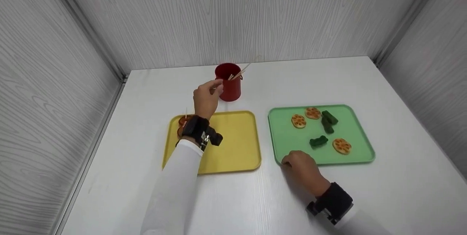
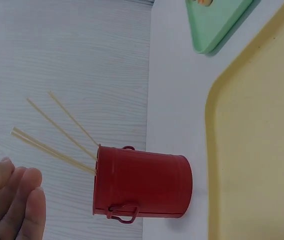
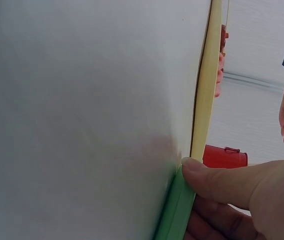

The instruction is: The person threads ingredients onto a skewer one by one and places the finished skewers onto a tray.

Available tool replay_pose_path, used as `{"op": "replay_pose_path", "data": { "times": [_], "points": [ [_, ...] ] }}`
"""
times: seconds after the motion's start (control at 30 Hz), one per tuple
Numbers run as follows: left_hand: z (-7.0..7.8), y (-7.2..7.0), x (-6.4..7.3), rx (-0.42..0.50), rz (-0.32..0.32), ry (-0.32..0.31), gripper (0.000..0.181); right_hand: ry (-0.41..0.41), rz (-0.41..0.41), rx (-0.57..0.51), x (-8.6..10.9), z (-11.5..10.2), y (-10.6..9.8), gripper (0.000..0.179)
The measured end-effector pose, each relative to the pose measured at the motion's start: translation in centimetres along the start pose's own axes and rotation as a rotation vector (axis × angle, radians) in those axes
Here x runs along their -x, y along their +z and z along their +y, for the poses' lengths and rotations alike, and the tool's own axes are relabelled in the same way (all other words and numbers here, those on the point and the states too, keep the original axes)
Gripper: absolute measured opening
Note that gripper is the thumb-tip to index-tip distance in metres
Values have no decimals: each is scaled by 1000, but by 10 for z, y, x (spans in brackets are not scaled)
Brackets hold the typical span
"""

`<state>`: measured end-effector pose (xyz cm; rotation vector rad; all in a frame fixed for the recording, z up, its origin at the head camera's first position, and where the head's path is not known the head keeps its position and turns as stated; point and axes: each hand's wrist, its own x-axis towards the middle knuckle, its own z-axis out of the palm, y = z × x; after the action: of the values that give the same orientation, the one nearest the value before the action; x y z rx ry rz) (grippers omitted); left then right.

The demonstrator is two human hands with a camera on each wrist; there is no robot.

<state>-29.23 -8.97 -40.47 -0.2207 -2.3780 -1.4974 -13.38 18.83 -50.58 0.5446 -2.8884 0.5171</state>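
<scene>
My left hand (image 1: 207, 98) hovers in front of a red bucket (image 1: 230, 91) holding several thin wooden skewers (image 2: 57, 152). Its fingers curve loosely near the skewer tops, apart from them, with nothing seen between them. Over by the near left corner of the green tray (image 1: 286, 140), my right hand (image 1: 303, 169) grips the rim. In the right wrist view its thumb (image 3: 214, 180) presses the outer edge, while the other fingers curl on the far side, partly hidden. Lotus root slices (image 1: 342, 146) and dark green pieces (image 1: 319, 141) lie on that tray.
A yellow tray (image 1: 233, 143) is left of the green one. On its left side, reddish round pieces (image 1: 185, 120) with a thin stick are partly covered by my left wrist. Pale wood-grain panels (image 1: 182, 16) enclose the white table (image 1: 233, 202) at the back and sides.
</scene>
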Motion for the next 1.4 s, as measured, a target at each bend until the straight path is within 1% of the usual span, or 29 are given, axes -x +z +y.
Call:
{"op": "replay_pose_path", "data": {
  "times": [0.07, 0.13, 0.2, 0.27, 0.4, 0.5, 0.57, 0.67, 0.8, 0.93, 1.17, 1.4],
  "points": [
    [2, -1, -3, -14, 9, -8, 27, -4, 3, -2, -1, -1, 2, 30],
    [4, -2, -6, -37, 22, -4, 27, -13, 12, -4, -2, -2, 3, 31],
    [6, -2, -9, -66, 29, 18, 28, -24, 25, -8, -2, -2, 4, 33],
    [9, -1, -11, -88, 29, 52, 30, -27, 27, -17, -2, -2, 4, 32],
    [13, 5, -15, -125, 7, 116, 31, -18, 33, -21, 0, -1, 3, 29],
    [15, 10, -17, -159, -21, 141, 31, -9, 43, -21, 1, 0, 3, 26],
    [14, 13, -20, -202, -40, 155, 31, -7, 48, -25, 1, 0, 3, 25],
    [13, 14, -22, -271, -48, 174, 30, -4, 44, -26, 2, 0, 4, 23],
    [13, 11, -22, -356, -32, 194, 24, -3, 42, -29, 2, -1, 6, 24],
    [15, 7, -22, -420, -6, 194, 20, -14, 49, -35, 1, -2, 6, 23],
    [15, 0, -22, -476, 46, 173, 21, -17, 46, -27, -1, -3, 7, 21],
    [17, -7, -21, -505, 80, 199, 24, -2, 34, -32, -3, -4, 8, 25]
  ]
}}
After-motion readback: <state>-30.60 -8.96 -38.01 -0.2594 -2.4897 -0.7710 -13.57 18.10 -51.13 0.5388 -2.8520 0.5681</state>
